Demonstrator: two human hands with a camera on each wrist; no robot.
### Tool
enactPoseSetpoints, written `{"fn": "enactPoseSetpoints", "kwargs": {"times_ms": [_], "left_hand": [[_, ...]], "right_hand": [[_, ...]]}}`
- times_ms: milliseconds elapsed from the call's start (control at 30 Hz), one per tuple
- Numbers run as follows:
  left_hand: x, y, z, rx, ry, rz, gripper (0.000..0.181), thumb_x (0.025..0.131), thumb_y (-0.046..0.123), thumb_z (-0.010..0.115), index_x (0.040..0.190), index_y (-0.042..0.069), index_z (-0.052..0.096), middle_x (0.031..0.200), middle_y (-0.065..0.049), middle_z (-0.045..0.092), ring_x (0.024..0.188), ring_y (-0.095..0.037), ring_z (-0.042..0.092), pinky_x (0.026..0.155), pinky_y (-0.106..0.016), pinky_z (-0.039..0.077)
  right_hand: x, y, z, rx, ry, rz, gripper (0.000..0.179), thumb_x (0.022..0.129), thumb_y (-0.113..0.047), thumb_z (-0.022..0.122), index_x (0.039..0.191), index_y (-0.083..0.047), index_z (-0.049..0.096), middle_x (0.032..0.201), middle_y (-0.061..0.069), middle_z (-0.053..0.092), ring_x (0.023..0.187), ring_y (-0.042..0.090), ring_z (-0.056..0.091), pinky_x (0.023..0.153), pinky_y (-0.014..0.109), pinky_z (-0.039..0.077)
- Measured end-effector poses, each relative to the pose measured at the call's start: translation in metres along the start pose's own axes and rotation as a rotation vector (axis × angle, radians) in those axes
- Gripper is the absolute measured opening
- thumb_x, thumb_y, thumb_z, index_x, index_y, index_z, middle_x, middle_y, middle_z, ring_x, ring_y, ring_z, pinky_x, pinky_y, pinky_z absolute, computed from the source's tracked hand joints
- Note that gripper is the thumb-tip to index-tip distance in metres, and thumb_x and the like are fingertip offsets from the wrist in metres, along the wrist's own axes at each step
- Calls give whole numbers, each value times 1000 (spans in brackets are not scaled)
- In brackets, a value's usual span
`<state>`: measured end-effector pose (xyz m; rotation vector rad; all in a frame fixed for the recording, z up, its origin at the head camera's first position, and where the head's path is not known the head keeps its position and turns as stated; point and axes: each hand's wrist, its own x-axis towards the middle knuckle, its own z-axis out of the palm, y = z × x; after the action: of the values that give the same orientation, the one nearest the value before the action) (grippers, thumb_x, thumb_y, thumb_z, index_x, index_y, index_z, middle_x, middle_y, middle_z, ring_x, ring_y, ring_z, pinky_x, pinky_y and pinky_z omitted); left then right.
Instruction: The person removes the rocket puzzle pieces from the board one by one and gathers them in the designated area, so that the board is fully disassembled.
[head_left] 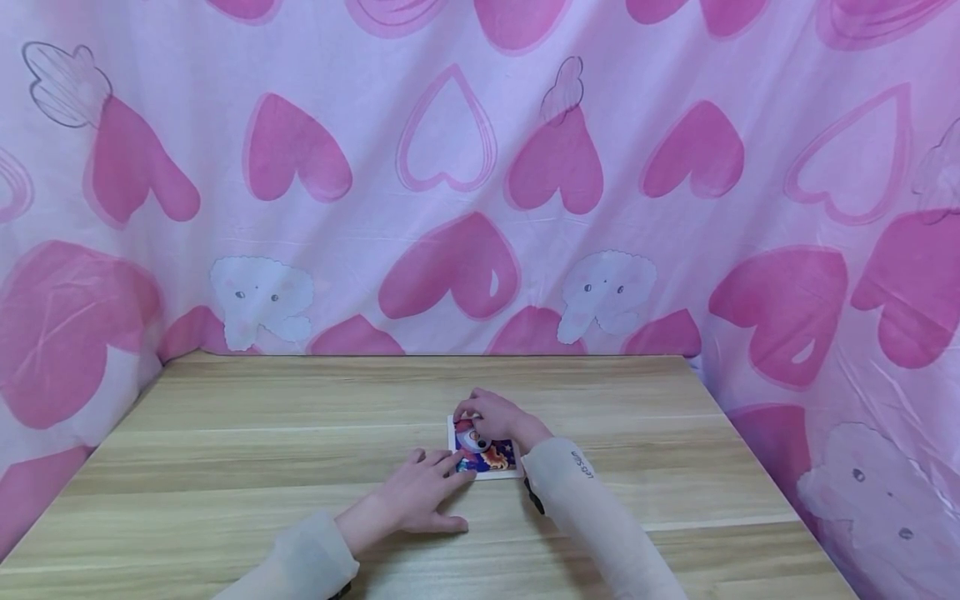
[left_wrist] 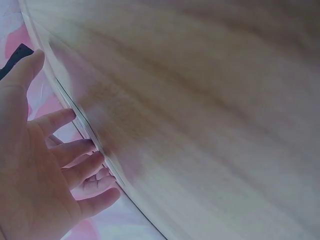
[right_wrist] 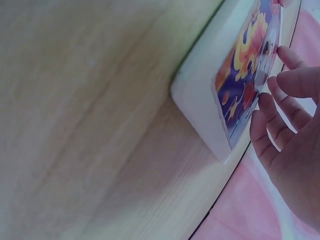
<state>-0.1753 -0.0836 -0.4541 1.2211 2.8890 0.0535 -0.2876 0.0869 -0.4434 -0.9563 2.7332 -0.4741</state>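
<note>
- Small, flat rectangular board with a white border and a colourful cartoon picture (head_left: pixel 495 458): lies face up on the light wood-grain tabletop (head_left: pixel 300 417), a little right of centre in your head view.
- Board's near edge runs left to right, roughly parallel to the table's back edge. It looks slightly wider than deep, but foreshortening means you cannot tell its long axis for certain.
- Picture: red-and-white shape toward the far left, orange flame-like shape toward the near right, over a dark blue ground.
- Your left hand (head_left: pixel 420 494): fingers spread and loose, thumb held away, fingertips touching the board's near-left part.
- Your right hand (head_left: pixel 501 415): over the board's far side, fingers bent, fingertips at its far-left part. You cannot tell whether they pinch anything.
- In the way: right hand hides much of the far border; left fingertips cover some of the near-left picture.
- Around: pale sleeves (head_left: pixel 600 500), dark lettering on the right one; black strap (head_left: pixel 534 497) below its cuff; pink heart-patterned curtain (head_left: pixel 450 258) behind the table.
</note>
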Motion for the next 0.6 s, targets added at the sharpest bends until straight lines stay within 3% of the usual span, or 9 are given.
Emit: {"fn": "enactPoseSetpoints", "kwargs": {"times_ms": [600], "left_hand": [[1,1,0,7,-3,-9,69,76,66,44,130,22,45,134,-12,37,119,-29,36,91,-54,29]], "right_hand": [[3,-2,-2,55,-49,67,33,78,1,53,100,-22,63,95,-3,47,88,13,48,78,29,41]]}}
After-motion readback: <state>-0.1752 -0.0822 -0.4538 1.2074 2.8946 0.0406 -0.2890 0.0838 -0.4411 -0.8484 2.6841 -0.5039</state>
